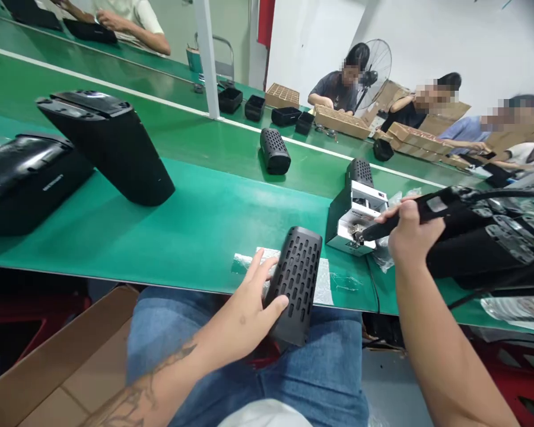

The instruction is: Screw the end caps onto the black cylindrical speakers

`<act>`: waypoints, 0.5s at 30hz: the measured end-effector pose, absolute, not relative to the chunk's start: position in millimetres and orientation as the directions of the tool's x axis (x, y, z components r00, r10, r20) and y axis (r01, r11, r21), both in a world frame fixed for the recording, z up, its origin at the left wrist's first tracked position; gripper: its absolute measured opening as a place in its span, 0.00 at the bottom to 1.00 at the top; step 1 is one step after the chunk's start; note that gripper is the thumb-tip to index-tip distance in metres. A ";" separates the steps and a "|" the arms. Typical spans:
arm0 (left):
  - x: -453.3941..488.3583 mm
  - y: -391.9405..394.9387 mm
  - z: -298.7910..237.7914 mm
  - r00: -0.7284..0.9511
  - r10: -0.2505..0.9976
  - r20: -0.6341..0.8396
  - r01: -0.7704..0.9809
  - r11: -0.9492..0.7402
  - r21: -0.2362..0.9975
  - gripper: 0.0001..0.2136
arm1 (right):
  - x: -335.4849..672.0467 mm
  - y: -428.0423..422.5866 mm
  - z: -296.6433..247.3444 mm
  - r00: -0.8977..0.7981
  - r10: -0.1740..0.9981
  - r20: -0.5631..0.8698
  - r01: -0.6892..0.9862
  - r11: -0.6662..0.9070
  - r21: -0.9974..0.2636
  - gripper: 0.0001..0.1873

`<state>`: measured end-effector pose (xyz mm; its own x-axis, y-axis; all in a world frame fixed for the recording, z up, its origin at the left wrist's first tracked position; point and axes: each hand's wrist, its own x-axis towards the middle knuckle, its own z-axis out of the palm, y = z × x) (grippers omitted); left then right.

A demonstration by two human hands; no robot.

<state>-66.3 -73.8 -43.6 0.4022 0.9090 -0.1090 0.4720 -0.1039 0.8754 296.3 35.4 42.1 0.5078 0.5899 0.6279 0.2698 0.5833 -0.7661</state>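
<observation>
My left hand (253, 305) grips a black perforated housing (296, 273) by its left side, thumb across the slotted face. The housing rests tilted at the bench's front edge, partly over a silvery bubble-wrap sheet (324, 281). In my right hand (412, 237) is a black corded electric screwdriver (389, 225), fingers wrapped round its body. Its tip is at the front of a small white-and-black screw feeder (360, 222); whether a screw sits on the bit is too small to tell. Behind the feeder stands another perforated housing (360, 171).
Large black casings (115, 148) stand at the left, and more black casings (485, 249) crowd the right beside the screwdriver cable. One perforated housing (275, 151) lies on the green conveyor (196, 139). A white post (207, 59) rises beyond it. Several co-workers sit across, near cardboard trays (342, 120).
</observation>
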 end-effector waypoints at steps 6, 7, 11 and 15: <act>-61.9 -73.5 -40.8 0.467 0.868 0.168 0.718 -0.483 0.501 0.32 | 301.7 19.4 29.1 0.493 0.620 0.610 0.245 0.574 -0.781 0.08; -60.9 -65.0 -37.7 0.495 0.836 0.237 0.747 -0.549 0.376 0.35 | 298.9 14.4 31.3 0.492 0.622 0.609 0.239 0.576 -0.782 0.08; -45.5 -24.6 -20.5 0.782 0.531 0.328 0.565 -0.825 -0.012 0.43 | 283.6 -5.6 50.3 0.470 0.611 0.637 0.193 0.633 -0.750 0.10; -22.7 6.7 -3.0 0.961 0.250 0.120 0.260 -0.963 -0.074 0.31 | 289.8 -28.4 71.2 0.469 0.638 0.610 0.082 0.657 -0.750 0.23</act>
<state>-22.7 6.7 -3.0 0.9607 0.2504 0.1201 0.2601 -0.9627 -0.0738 289.8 -28.4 71.2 0.4692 0.6383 0.6103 0.0815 0.6568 -0.7496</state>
